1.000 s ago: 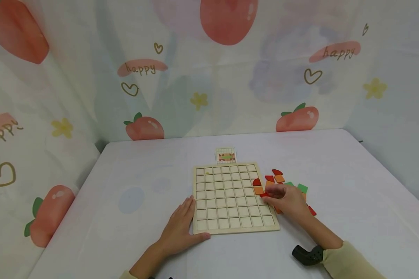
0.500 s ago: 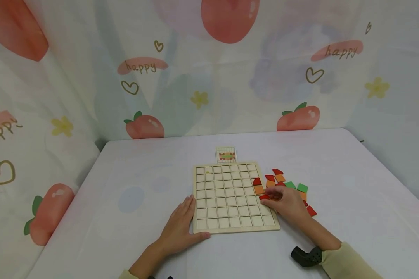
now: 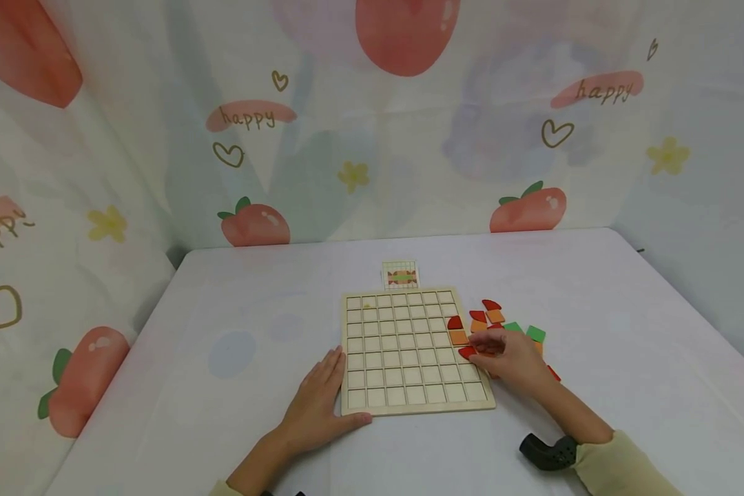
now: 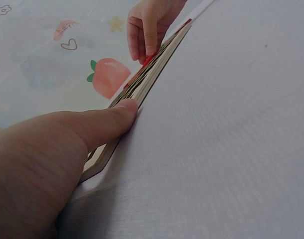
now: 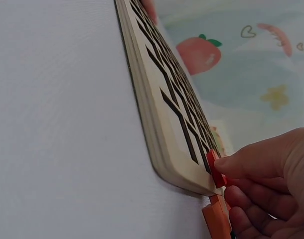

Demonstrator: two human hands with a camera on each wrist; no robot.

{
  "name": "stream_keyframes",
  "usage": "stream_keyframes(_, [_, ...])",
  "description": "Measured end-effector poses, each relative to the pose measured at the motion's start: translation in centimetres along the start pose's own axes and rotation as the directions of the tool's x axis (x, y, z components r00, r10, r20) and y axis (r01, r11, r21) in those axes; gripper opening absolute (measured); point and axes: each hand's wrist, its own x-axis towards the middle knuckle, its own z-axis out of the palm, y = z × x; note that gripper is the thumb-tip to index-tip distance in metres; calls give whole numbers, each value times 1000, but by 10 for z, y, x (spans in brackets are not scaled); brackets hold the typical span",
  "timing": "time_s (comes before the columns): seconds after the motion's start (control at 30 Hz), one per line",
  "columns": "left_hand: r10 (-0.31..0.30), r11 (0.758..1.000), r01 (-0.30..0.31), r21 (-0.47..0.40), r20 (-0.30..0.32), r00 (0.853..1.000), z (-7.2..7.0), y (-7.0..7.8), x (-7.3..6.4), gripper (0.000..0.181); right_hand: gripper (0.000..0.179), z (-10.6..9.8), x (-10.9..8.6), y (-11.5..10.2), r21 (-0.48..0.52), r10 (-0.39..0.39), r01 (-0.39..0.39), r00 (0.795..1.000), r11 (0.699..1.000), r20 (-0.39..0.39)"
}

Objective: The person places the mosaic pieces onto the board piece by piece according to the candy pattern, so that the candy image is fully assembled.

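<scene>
A wooden grid board (image 3: 412, 376) lies on the white-covered table. My left hand (image 3: 316, 406) rests against its near left corner, fairly straight fingers along the left side and thumb (image 4: 104, 124) at the front edge. With thumb and fingertips, my right hand (image 3: 517, 362) pinches a red quarter-circle tile (image 3: 467, 352) at the right-hand column. The right wrist view shows this red tile (image 5: 215, 168) tilted on edge against the grid. Directly above it in that column sit an orange square tile (image 3: 459, 337) and a red rounded tile (image 3: 455, 322).
Loose red, orange and green tiles (image 3: 536, 334) lie right of the board, some hidden behind my right hand. A small pattern card (image 3: 401, 275) stands at the board's far edge. An orange tile (image 5: 218, 219) lies beside the board's corner in the right wrist view.
My right hand has lowered the red tile slightly toward me, to just below the orange square in the column. The left hand stays in place at the corner.
</scene>
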Motion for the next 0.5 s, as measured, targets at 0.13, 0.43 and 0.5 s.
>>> stream_keyframes(0.13, [1, 1000, -1, 8, -6, 1000, 0, -1, 0, 106, 29, 2, 1, 0, -17, -19, 19, 1000, 1000, -14])
stream_keyframes(0.43, [9, 1000, -9, -6, -6, 1000, -1, -1, 0, 106, 29, 8, 1, 2, -48, -29, 26, 998, 998, -58])
stream_keyframes(0.5, [9, 1000, -9, -6, -5, 1000, 0, -1, 0, 106, 28, 9, 1, 3, -58, -36, 32, 997, 998, -68])
